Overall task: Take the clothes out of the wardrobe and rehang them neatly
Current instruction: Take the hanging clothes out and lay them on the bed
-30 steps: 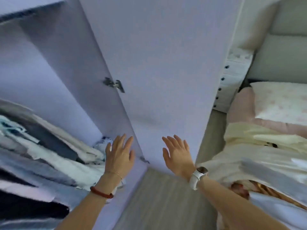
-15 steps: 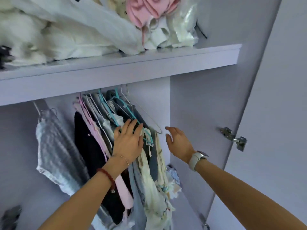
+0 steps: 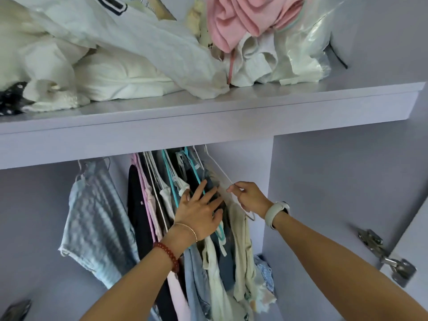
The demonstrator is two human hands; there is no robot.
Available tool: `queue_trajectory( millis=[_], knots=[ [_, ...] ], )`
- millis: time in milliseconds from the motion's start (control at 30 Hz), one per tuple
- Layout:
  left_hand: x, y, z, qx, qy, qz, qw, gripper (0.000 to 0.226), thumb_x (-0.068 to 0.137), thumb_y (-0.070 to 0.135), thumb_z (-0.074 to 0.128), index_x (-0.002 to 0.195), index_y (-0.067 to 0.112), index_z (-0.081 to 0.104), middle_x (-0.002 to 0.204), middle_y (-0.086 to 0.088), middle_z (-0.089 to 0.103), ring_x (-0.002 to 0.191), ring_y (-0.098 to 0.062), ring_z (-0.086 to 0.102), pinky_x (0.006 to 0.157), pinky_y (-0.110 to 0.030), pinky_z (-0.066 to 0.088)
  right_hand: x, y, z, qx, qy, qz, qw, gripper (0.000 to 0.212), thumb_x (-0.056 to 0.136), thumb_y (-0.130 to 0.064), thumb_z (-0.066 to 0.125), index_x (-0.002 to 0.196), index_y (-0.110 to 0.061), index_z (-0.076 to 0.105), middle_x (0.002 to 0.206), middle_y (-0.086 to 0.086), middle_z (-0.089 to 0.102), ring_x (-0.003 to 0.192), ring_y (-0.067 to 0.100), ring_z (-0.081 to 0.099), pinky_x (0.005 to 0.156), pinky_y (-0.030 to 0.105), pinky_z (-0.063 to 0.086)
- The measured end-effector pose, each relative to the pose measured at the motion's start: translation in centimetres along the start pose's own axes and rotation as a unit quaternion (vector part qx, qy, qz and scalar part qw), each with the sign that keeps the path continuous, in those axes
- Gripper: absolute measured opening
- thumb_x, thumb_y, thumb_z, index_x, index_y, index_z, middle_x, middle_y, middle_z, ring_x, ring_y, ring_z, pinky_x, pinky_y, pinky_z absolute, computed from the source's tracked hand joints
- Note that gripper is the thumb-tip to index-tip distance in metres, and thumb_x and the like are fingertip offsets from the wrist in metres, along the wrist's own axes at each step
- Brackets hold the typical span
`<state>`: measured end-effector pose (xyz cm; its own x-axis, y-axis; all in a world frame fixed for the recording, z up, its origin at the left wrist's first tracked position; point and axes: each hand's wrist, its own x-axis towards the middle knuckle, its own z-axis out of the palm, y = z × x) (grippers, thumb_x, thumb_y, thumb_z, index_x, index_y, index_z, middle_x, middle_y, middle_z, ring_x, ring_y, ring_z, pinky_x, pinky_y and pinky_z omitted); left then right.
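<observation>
Since half second ago, right hand (image 3: 249, 198) closed in, now pinching white wire hanger (image 3: 223, 174) at right end of hanging clothes (image 3: 208, 228) in wardrobe; left hand (image 3: 199, 212) flat, fingers spread, pressing neighbours aside; first removal likely starting

Matt lilac shelf (image 3: 208, 117); shiny metal hinge (image 3: 389, 258)

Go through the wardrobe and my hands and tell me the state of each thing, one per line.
Lilac wardrobe door: open.
Left hand: open, fingers spread flat against the hanging clothes.
Right hand: pinching the white wire hanger.
Striped blue-grey top: hanging apart.
Top-shelf clothes pile: heaped, unfolded.
</observation>
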<state>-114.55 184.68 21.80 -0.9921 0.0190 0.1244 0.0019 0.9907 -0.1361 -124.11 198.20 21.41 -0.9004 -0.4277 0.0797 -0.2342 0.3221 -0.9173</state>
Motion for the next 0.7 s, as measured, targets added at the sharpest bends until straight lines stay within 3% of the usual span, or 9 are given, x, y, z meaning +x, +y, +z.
queue_trajectory(
  millis=[67, 133, 267, 367, 500, 600, 700],
  knots=[
    [-0.3, -0.4, 0.4, 0.012, 0.003, -0.002, 1.000, 0.049, 0.098, 0.044, 0.015, 0.145, 0.032, 0.023, 0.156, 0.010, 0.005, 0.142, -0.015, -0.016, 0.114, -0.047, -0.002, 0.4, 0.1, 0.2, -0.009, 0.076, -0.029, 0.997, 0.027, 0.094, -0.006, 0.041, 0.090, 0.003, 0.065, 0.069, -0.002, 0.055, 0.057, 0.002, 0.051, 0.063, 0.018, 0.040],
    [-0.5, -0.7, 0.8, 0.019, 0.010, -0.001, 1.000, 0.061, 0.090, 0.048, 0.001, 0.146, 0.032, 0.021, 0.156, 0.010, 0.006, 0.142, -0.016, -0.016, 0.114, -0.046, 0.000, 0.3, -0.1, 0.3, -0.040, 0.130, -0.063, 0.989, 0.028, 0.093, -0.002, 0.038, 0.087, 0.002, 0.066, 0.081, 0.001, 0.059, 0.074, 0.015, 0.053, 0.073, 0.023, 0.039],
    [-0.2, -0.8, 1.3, 0.023, 0.004, 0.000, 1.000, 0.056, 0.095, 0.046, 0.006, 0.147, 0.030, 0.018, 0.156, 0.009, 0.003, 0.141, -0.016, -0.018, 0.115, -0.047, 0.002, -0.4, -1.1, -1.0, -0.031, 0.205, -0.082, 0.975, 0.028, 0.093, -0.002, 0.039, 0.084, -0.002, 0.065, 0.068, -0.002, 0.056, 0.054, 0.004, 0.046, 0.060, 0.022, 0.035],
    [-0.1, -0.5, 1.4, 0.027, 0.002, 0.006, 1.000, 0.069, 0.085, 0.050, -0.007, 0.146, 0.030, 0.020, 0.156, 0.009, 0.004, 0.142, -0.016, -0.016, 0.113, -0.049, 0.002, -2.1, -1.6, -2.6, 0.001, 0.235, -0.080, 0.969, 0.027, 0.093, -0.002, 0.039, 0.081, -0.005, 0.063, 0.052, -0.009, 0.045, 0.037, 0.002, 0.041, 0.045, 0.013, 0.032],
    [0.0, 0.2, 0.4, 0.000, 0.003, -0.011, 1.000, 0.050, 0.098, 0.040, 0.021, 0.146, 0.027, 0.023, 0.156, 0.007, 0.008, 0.143, -0.017, -0.012, 0.111, -0.055, -0.005, -7.5, 1.0, -3.5, 0.009, 0.257, -0.052, 0.965, 0.029, 0.092, 0.000, 0.042, 0.072, -0.011, 0.060, 0.046, -0.001, 0.038, 0.036, 0.004, 0.036, 0.043, 0.011, 0.030],
    [-0.1, 1.9, -0.1, -0.064, 0.082, -0.005, 0.995, 0.050, 0.097, 0.030, 0.031, 0.144, 0.016, 0.027, 0.154, -0.002, 0.018, 0.144, -0.020, 0.000, 0.112, -0.053, -0.004, -12.8, 3.4, -3.6, 0.025, 0.285, -0.029, 0.958, 0.035, 0.092, -0.002, 0.045, 0.064, -0.019, 0.060, 0.047, 0.005, 0.039, 0.036, 0.007, 0.032, 0.041, 0.013, 0.030],
    [-0.8, 5.2, 0.4, -0.148, 0.213, 0.079, 0.962, 0.051, 0.090, 0.025, 0.035, 0.134, 0.001, 0.044, 0.142, -0.016, 0.042, 0.136, -0.034, 0.030, 0.108, -0.055, 0.021, -18.4, 4.8, -3.7, 0.005, 0.300, -0.005, 0.954, 0.032, 0.092, -0.005, 0.048, 0.065, -0.014, 0.063, 0.041, -0.001, 0.038, 0.033, 0.006, 0.031, 0.041, 0.013, 0.028]
  ],
)
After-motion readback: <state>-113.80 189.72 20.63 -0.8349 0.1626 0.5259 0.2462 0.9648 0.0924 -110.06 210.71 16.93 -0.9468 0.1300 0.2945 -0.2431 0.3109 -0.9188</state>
